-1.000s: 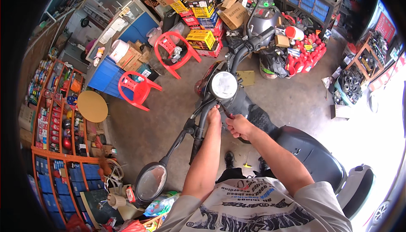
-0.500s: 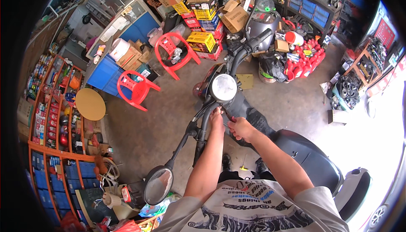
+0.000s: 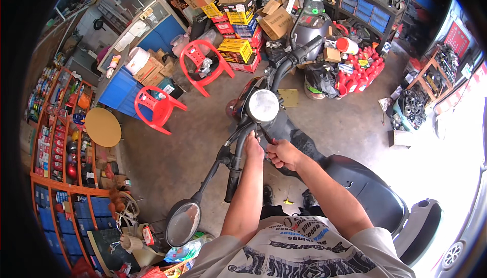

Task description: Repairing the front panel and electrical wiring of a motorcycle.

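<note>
Scooter handlebar (image 3: 240,148) runs aslant through the middle of the head view, with a round pale-faced dial (image 3: 263,106) at its centre and a round mirror (image 3: 183,222) out by its nearer end. The person's left grip (image 3: 254,145) is raised against the inner stretch of this bar, just below the dial, its fingertips beside the dark fittings there; I cannot tell whether it clasps the bar, a small part or nothing. The right grip (image 3: 282,154) is just to the right of it, close by but apart, fingers curled around a slim dark piece (image 3: 267,136). That piece leaves the fist on its upper left side and points up towards the underside of the dial; whether its far tip touches anything is too small to tell. So the dial lies beyond both grips, the bar rises along the left one, and the scooter's black seat (image 3: 365,186) spreads to the right, past the right forearm. A yellow-handled tool (image 3: 288,202) lies on the concrete floor (image 3: 177,169) between two dark shoes (image 3: 308,197). Farther off are two red plastic chairs (image 3: 160,109), stacked cartons (image 3: 235,49) and an orange-framed shelf (image 3: 76,186).
</note>
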### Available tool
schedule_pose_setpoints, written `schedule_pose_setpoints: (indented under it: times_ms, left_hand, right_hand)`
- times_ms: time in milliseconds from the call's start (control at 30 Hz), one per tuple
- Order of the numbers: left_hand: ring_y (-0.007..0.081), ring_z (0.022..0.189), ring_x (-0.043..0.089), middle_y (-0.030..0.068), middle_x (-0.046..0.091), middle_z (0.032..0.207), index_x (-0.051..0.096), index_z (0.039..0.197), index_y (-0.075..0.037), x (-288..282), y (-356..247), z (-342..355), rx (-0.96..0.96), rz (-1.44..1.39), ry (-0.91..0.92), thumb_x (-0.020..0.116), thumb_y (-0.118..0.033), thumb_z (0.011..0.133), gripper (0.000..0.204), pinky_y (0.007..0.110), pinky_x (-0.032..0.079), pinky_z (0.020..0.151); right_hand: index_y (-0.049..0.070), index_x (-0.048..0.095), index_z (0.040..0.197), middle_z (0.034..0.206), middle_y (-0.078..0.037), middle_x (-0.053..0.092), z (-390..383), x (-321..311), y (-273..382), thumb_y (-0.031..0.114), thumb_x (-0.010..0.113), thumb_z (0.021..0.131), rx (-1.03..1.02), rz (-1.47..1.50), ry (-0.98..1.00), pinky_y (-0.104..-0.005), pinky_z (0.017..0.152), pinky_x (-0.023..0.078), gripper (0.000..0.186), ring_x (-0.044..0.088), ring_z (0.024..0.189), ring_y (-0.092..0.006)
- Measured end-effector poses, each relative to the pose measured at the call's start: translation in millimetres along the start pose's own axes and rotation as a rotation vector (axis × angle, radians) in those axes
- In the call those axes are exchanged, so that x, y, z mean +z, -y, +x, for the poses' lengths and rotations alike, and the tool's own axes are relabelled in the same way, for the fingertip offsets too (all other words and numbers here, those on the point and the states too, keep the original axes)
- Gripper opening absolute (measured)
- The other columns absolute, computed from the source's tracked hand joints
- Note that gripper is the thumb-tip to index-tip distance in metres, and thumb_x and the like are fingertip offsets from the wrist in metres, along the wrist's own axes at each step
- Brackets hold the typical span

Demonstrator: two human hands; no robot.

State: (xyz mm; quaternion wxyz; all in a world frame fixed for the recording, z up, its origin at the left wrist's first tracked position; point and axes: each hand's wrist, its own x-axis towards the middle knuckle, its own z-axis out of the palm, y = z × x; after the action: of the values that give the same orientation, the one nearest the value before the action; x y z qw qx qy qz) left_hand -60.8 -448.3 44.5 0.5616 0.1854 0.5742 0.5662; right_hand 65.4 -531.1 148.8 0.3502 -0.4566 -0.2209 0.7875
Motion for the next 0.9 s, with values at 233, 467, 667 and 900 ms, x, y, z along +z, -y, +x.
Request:
schedule_pose_setpoints:
  times_ms: [233, 467, 667, 900]
  left_hand:
    - [0.0121, 0.086, 0.054, -0.0001, 0.059, 0.098, 0.059, 0.102, -0.009, -13.2, -19.9, -18.9, -0.055, 0.038, 0.013, 0.052, -0.028, 0.093, 0.023, 0.028, 0.045, 0.079]
    - [0.0108, 0.096, 0.054, 0.0000, 0.059, 0.107, 0.058, 0.109, -0.012, -29.8, -6.6, -24.6, 0.179, -0.032, 0.252, 0.050, -0.025, 0.094, 0.022, 0.028, 0.039, 0.081]
    - [0.0103, 0.096, 0.055, 0.0004, 0.061, 0.107, 0.058, 0.116, -0.009, -35.5, -2.2, -44.3, 0.188, 0.083, 0.164, 0.049, -0.029, 0.095, 0.030, 0.026, 0.040, 0.079]
    - [0.0099, 0.082, 0.060, 0.0011, 0.062, 0.100, 0.059, 0.115, -0.010, -87.5, 37.5, -61.4, 0.120, 0.240, 0.176, 0.054, -0.019, 0.094, 0.024, 0.021, 0.043, 0.066]
  right_hand:
    - [0.010, 0.039, 0.073, 0.061, 0.004, 0.035, -21.7, 43.5, 0.7, 0.012, 0.051, 0.090, -0.091, -0.138, 0.005, -0.0240, 0.040, 0.020, 0.021, 0.030, 0.047, -0.0066]
    - [0.009, 0.041, 0.074, 0.062, 0.001, 0.039, -26.6, 16.0, -30.4, 0.018, 0.051, 0.095, -0.168, -0.012, 0.001, -0.0253, 0.044, 0.028, 0.025, 0.036, 0.050, -0.0089]
    - [0.010, 0.039, 0.075, 0.063, 0.002, 0.039, -53.8, 0.1, -40.1, 0.017, 0.048, 0.096, -0.343, 0.011, -0.073, -0.0246, 0.045, 0.031, 0.024, 0.038, 0.053, -0.0083]
    - [0.009, 0.042, 0.074, 0.062, 0.000, 0.043, -84.6, -69.2, -94.4, 0.017, 0.048, 0.094, -0.278, 0.121, -0.352, -0.0257, 0.045, 0.037, 0.022, 0.044, 0.051, -0.0101]
